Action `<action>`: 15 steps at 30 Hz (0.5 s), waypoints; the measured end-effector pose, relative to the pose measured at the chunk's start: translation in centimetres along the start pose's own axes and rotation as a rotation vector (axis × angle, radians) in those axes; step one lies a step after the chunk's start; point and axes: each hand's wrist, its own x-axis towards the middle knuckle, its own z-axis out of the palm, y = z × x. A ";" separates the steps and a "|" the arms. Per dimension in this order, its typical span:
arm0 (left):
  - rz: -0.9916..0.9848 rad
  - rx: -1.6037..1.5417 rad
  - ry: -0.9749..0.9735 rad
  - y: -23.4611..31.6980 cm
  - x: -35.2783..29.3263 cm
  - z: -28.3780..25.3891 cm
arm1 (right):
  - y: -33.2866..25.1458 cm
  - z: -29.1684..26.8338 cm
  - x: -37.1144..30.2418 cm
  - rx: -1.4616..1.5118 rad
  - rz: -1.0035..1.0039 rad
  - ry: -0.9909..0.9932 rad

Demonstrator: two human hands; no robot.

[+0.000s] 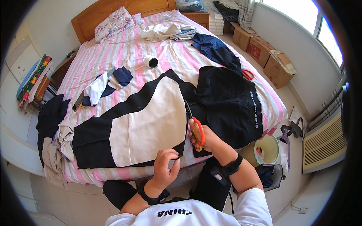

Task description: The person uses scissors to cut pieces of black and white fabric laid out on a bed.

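Observation:
A cream fabric panel (151,120) lies flat on top of a larger black cloth (94,137) near the bed's front edge. My right hand (201,137) is closed round the handles of scissors (203,132) with orange and yellow grips. Their blades point away from me, along the right edge of the cream panel, over the black cloth; the tips are hard to make out against it. At the near right corner, my left hand (166,165) pinches the edge of the black cloth. Just right of the scissors lies a black garment (226,105) with a lettered waistband.
Red-handled scissors (247,74) rest beyond the black garment, beside dark navy clothing (217,51). A white cup-like roll (151,61) and small folded cloths (109,83) lie mid-bed. On the floor at right stand a pale green bin (267,148), a dark bag (271,177) and cardboard boxes (279,69).

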 end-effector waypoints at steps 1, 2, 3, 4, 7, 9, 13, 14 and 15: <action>0.000 0.000 0.002 0.0 0.0 0.0 | 0.0 0.0 0.0 0.000 0.007 0.005; -0.001 0.001 0.001 0.0 0.0 0.0 | 0.1 0.1 0.1 0.000 0.014 0.009; -0.001 0.003 0.001 0.0 0.0 0.0 | 0.1 0.1 0.1 0.001 0.015 0.008; 0.000 0.005 0.001 0.1 0.1 -0.1 | 0.0 0.1 0.1 -0.001 0.011 0.007; -0.006 0.002 0.001 0.1 0.1 -0.1 | 0.1 0.1 0.1 0.003 0.001 -0.011; -0.001 -0.007 -0.001 0.1 0.1 -0.1 | 0.0 -0.2 0.1 0.009 -0.009 -0.021; 0.000 -0.001 0.006 0.2 0.2 -0.2 | -1.5 -0.5 0.2 -0.004 0.125 -0.104; 0.001 -0.004 0.005 0.3 0.2 -0.2 | -1.9 -0.5 0.1 -0.029 0.168 -0.097; 0.005 -0.005 0.003 0.3 0.3 -0.2 | -2.0 -0.6 0.2 -0.028 0.167 -0.094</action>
